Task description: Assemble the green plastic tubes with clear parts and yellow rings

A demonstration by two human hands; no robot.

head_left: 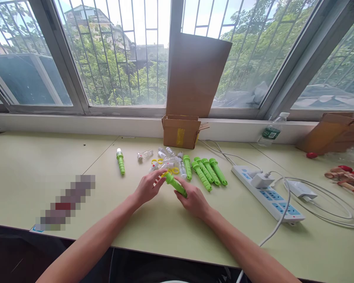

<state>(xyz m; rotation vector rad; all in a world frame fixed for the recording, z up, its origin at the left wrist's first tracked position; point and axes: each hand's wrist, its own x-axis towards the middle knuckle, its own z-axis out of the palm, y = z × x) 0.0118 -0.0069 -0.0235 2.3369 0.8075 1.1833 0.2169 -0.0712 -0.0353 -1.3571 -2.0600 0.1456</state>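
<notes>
My right hand (193,200) is wrapped round a green plastic handle (175,184) just above the pale green table (32,173). My left hand (149,186) pinches the handle's upper end with thumb and fingers. Right behind the hands lie several clear plastic tubes (182,169) and yellow rings (157,161). A row of several more green handles (206,171) lies to the right of them. One assembled green piece with a clear top (120,161) lies alone to the left.
A small open cardboard box (180,131) stands at the window sill, with a cardboard sheet (196,74) leaning behind it. A white power strip (268,194) with charger and cables lies at the right. A water bottle (271,131), another box (333,133) and wooden toys (346,179) are at the far right.
</notes>
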